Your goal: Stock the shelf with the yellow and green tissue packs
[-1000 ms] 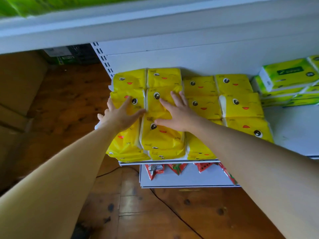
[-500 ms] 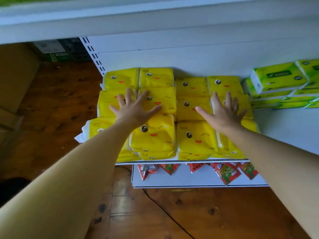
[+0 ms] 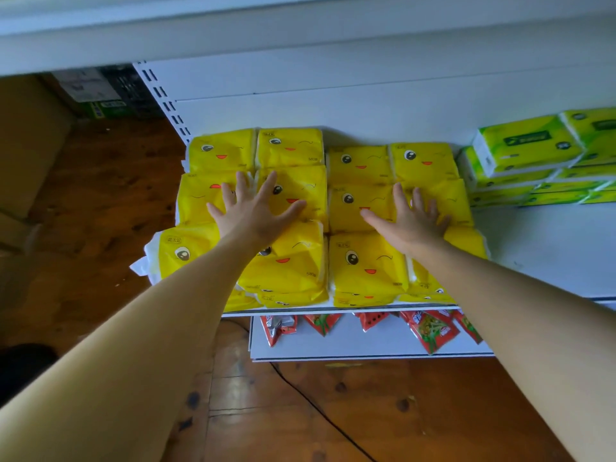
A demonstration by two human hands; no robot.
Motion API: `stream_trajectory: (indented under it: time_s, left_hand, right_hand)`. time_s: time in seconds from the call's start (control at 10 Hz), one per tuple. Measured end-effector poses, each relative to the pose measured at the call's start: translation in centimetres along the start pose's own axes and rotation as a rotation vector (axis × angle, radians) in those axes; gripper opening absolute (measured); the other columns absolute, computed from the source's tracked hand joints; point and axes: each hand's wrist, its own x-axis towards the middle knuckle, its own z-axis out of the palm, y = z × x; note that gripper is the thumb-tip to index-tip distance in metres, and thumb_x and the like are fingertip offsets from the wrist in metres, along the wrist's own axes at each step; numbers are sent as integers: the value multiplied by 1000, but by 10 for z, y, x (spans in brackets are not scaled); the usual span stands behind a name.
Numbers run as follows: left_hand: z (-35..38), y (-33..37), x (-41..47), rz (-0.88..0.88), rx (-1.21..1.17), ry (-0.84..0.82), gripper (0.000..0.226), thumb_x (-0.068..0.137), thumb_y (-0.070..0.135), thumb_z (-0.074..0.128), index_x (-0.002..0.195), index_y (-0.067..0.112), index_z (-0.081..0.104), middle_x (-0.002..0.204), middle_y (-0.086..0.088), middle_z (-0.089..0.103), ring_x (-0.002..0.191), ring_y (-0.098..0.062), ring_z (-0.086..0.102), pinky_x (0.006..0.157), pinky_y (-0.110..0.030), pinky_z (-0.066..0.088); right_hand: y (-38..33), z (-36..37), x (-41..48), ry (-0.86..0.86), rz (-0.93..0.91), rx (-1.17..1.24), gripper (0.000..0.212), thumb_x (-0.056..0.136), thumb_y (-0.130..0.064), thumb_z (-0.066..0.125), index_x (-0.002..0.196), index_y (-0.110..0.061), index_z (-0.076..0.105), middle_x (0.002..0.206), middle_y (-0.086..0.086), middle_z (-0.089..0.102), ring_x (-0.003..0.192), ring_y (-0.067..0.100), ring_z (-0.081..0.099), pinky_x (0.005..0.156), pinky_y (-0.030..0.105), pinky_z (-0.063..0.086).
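The yellow tissue packs (image 3: 366, 261) lie flat on the left part of a white metal shelf (image 3: 550, 248), in four columns and three rows. At the front edge a second layer shows under them. Each pack has a shiny yellow wrapper with a printed cartoon face: one round eye, one winking line and a small red mouth. The front left pack sticks out past the left end of the shelf, and white wrapping shows at its side.

The left hand (image 3: 256, 211) rests on the middle row of the two left columns, and the right hand (image 3: 413, 221) rests on the middle row of the two right columns. Both lie flat with the fingers straight and spread, so each grip is released and holds nothing.

The green tissue packs (image 3: 526, 145) are stacked in several layers further right on the same shelf, against the white back panel (image 3: 333, 101), just beside the yellow block.

Another white shelf (image 3: 300, 31) is above. A lower shelf (image 3: 350, 348) carries red snack packets (image 3: 430, 331) in a row. A slotted upright post (image 3: 166, 101) stands at the left end. The wooden floor (image 3: 100, 195) is brown with dark knots, and a black cable (image 3: 320, 411) runs over it. A cardboard box (image 3: 30, 138) stands at the far left, and a dark crate (image 3: 126, 91) stands behind the post.
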Motion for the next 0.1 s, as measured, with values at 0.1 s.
stream_trajectory:
  time_s: [0.1]
  left_hand:
    - [-5, 0, -10, 28, -41, 64, 77, 81, 76, 28, 148, 42, 8, 159, -3, -5, 146, -28, -8, 113, -56, -1]
  right_hand:
    - [-20, -7, -13, 76, -136, -32, 82, 85, -70, 32, 148, -31, -1, 158, 4, -6, 145, 32, -5, 113, 55, -2]
